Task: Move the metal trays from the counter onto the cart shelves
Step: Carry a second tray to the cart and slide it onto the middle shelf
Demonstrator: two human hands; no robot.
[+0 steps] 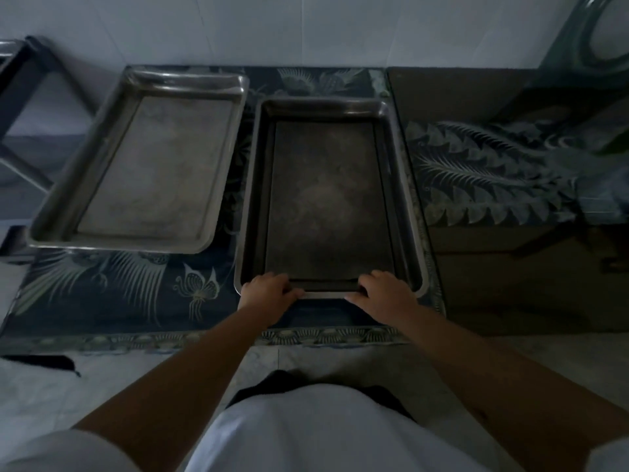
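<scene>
Two rectangular metal trays lie on a counter covered with a dark patterned cloth. The right tray is darker and lies straight in front of me. My left hand and my right hand both grip its near rim, fingers curled over the edge. The left tray is lighter, lies at an angle and overhangs the counter's left edge; no hand touches it.
A dark metal frame stands at the far left by the white wall. To the right, a patterned surface carries a glass object at the top right corner. Pale tiled floor lies below the counter's front edge.
</scene>
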